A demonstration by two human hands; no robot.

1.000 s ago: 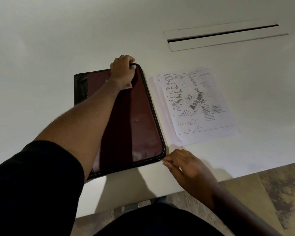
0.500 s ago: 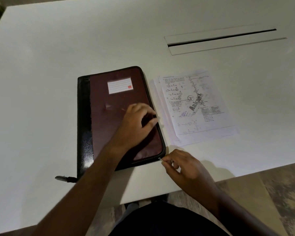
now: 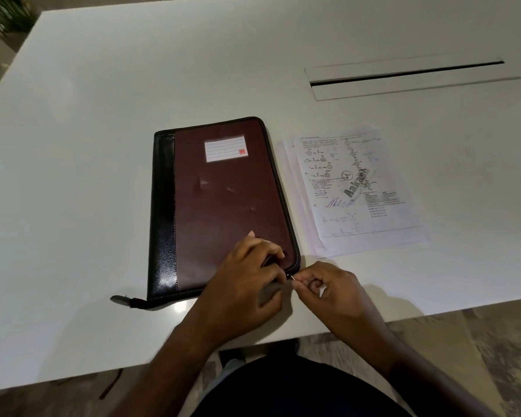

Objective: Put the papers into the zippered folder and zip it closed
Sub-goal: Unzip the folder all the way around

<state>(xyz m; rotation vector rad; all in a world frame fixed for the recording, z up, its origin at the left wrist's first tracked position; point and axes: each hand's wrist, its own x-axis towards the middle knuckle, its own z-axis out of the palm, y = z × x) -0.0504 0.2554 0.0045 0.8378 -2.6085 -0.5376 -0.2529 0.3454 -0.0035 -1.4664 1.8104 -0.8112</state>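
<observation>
Closed zippered folder on table, papers beside; both hands at its near-right corner

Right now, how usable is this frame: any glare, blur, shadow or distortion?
Head view: dim and soft. A glare patch sits on the folder spine's near end. The papers have smeared, unreadable print. Both hands, left and right, cast shadows on the table, whose edges bow with wide-angle distortion.

View: one head-worn wide-angle camera, no second view.
Position: above the near edge of the white table.
Facing: forward and steeply down.
Nearness: close, both forearms enter from the bottom.
Framing: tabletop fills most; floor at lower right.
</observation>
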